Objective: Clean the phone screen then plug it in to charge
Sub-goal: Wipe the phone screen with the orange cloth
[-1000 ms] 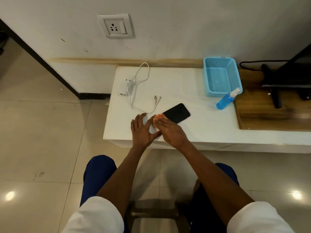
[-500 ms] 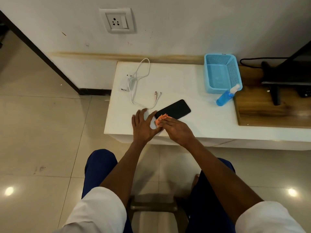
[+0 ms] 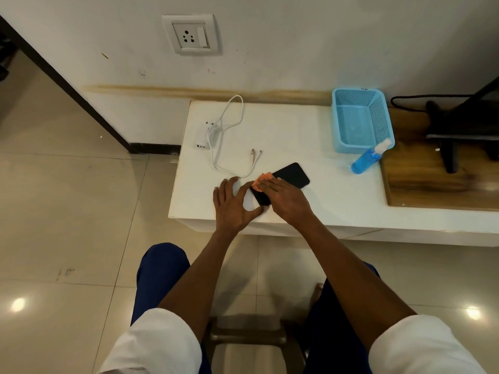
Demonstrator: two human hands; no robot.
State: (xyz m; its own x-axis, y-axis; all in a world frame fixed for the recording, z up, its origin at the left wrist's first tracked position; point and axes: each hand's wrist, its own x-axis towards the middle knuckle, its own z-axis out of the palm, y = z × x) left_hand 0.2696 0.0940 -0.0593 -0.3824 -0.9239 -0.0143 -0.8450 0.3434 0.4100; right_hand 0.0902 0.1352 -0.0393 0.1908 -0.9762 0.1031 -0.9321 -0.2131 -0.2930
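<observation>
A black phone [image 3: 293, 174] lies screen up on the white table [image 3: 310, 190], near its front edge. My right hand [image 3: 283, 198] presses a small orange cloth [image 3: 261, 182] flat onto the phone's near half. My left hand [image 3: 232, 203] rests on the table with fingers spread, its thumb and forefinger touching the phone's near end. A white charger [image 3: 202, 137] with its white cable [image 3: 229, 147] lies on the table's left part; the cable's plugs [image 3: 256, 152] lie free just beyond the phone. A wall socket [image 3: 191, 35] is above the table.
A blue mesh basket [image 3: 361, 118] stands at the back right, with a blue spray bottle [image 3: 368, 157] in front of it. A wooden board [image 3: 437, 179] with a black stand [image 3: 453, 136] fills the far right. My knees and a stool [image 3: 248, 336] are below.
My right hand has slid the orange cloth further up along the phone screen. My left hand's fingers have spread wider, uncovering the phone's near end.
</observation>
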